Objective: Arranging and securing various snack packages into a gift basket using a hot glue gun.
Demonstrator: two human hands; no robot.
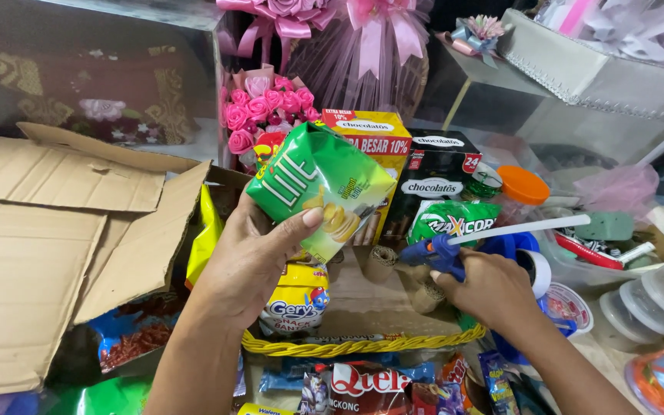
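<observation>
Head view. We see the left hand (251, 257) raised over a yellow woven basket (363, 346), fingers curled behind a green snack packet (320, 184) and thumb pressed across its front, gripping it. The packet tilts, its top corner toward the upper left; it is glossy green with pale lettering and pictured biscuits, held in front of an orange carton (374, 134) and a black carton (436, 173) standing in the basket. The right hand (489, 288) is closed around a blue glue gun (439, 253), a white glue stick (524, 228) jutting right. An opened cardboard box (48, 230) lies left.
</observation>
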